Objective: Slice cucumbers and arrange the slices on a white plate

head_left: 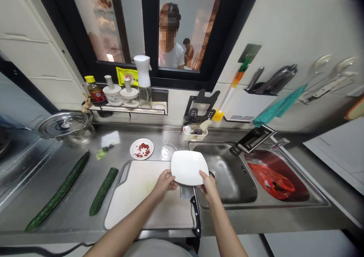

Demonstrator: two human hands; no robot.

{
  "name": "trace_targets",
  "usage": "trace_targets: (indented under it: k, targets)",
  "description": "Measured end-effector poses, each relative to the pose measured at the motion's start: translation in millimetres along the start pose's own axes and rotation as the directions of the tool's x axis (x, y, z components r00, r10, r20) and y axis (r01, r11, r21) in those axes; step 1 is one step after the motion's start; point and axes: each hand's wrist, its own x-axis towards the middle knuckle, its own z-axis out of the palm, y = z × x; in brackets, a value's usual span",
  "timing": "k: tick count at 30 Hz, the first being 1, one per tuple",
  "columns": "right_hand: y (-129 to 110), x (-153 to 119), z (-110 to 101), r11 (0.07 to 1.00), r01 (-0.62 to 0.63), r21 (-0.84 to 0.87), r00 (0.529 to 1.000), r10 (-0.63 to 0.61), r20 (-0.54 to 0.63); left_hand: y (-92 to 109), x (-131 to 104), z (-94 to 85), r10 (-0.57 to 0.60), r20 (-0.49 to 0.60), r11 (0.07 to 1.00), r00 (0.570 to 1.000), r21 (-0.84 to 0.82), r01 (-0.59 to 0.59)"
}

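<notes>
A white squarish plate [189, 166] is held up between both my hands, above the right end of the cutting board and the sink's left edge. My left hand [165, 182] grips its left rim, and my right hand [208, 184] grips the right one, thumb on top. Under the plate lies a knife [195, 215] with a black handle, its blade partly hidden. The white cutting board [127, 207] bears a faint greenish wet patch. Left of it rest a short cut cucumber [104, 191] and a long cucumber [61, 190]. Behind the board sits a small plate [133, 149] of red bits.
The double sink [233, 181] is on the right, with a red plastic bag [271, 182] in its far basin and a black faucet [250, 139]. A lidded pot [66, 130] stands back left. Seasoning jars [113, 93] line a wall shelf. People [173, 55] appear beyond the window.
</notes>
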Motion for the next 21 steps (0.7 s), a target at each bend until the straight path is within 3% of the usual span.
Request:
trace_targets:
  k: [3,12,21]
  targets:
    - [-9.6,5.5,9.5,0.991,0.101,-0.089,0.995,-0.101,0.010,10.0,6.7,-3.5,0.024,-0.042,0.999,0.999,-0.026,-0.025]
    - [-51.1,16.7,34.6,0.984,0.063,-0.165,0.954,-0.011,0.300,31.9,33.1,-25.4,0.082,-0.136,0.993,0.987,-0.070,-0.092]
    - [-55.2,43.0,80.2,0.976,0.091,-0.197,0.942,-0.020,0.334,42.7,58.1,-54.2,0.145,-0.196,0.985,0.970,-0.060,-0.160]
